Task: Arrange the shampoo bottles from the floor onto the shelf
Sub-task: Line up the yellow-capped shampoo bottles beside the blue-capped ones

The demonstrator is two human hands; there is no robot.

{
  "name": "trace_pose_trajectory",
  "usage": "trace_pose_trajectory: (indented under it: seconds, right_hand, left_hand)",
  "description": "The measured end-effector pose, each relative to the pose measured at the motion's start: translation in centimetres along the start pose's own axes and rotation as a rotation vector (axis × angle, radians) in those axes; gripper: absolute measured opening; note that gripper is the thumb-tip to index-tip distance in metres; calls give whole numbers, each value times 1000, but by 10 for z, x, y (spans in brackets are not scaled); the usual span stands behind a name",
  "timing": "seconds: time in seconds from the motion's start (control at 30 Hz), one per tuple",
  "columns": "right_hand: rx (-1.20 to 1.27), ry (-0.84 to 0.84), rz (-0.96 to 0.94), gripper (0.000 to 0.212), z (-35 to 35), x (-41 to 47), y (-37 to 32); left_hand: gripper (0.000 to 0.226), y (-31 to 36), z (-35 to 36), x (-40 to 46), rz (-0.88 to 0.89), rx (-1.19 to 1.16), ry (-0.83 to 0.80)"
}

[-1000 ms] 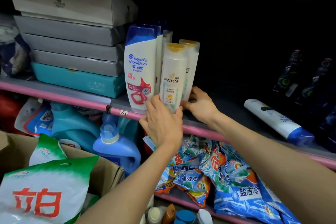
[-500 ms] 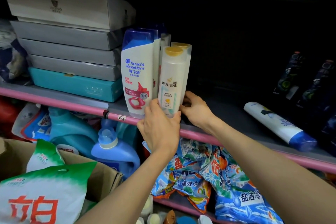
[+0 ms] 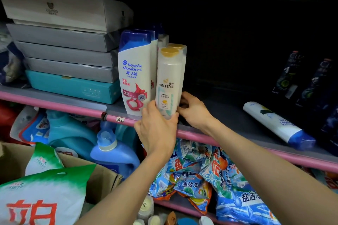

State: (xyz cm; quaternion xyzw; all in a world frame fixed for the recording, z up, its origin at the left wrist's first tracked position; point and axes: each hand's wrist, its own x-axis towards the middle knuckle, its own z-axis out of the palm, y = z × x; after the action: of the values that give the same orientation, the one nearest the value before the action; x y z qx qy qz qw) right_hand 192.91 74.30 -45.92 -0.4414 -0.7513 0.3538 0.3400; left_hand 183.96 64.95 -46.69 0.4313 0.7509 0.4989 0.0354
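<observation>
Two white Pantene bottles with yellow caps stand one behind the other at the front of the pink-edged shelf [image 3: 228, 115]. My left hand [image 3: 157, 129] grips the base of the front Pantene bottle [image 3: 169, 78]. My right hand [image 3: 193, 109] holds the base of the rear Pantene bottle [image 3: 183, 60], fingers curled round it. Directly to their left stands a white Head & Shoulders bottle [image 3: 135, 75] with a blue cap, with more bottles hidden behind it. A white and blue bottle [image 3: 278, 124] lies on its side further right on the shelf.
Stacked grey and teal boxes [image 3: 67, 56] fill the shelf's left part. Dark bottles [image 3: 292, 75] stand at the far right. Below are blue detergent jugs [image 3: 109, 151], detergent packets [image 3: 201, 175] and a cardboard box [image 3: 102, 179] with green-white bags. Several bottle caps [image 3: 164, 219] show at the bottom.
The rear Pantene bottle has shifted left, lining up behind the front one. Both hands stayed at the bottle bases and the pair has closed up against the Head & Shoulders bottle.
</observation>
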Motion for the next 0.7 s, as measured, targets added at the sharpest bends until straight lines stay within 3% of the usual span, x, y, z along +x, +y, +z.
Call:
trace_pose_trajectory:
  seconds: [0.7]
  right_hand:
    - [-12, -19, -6, 33, 1, 0, -1]
  left_hand:
    - [53, 0, 0, -1, -43, -3, -5]
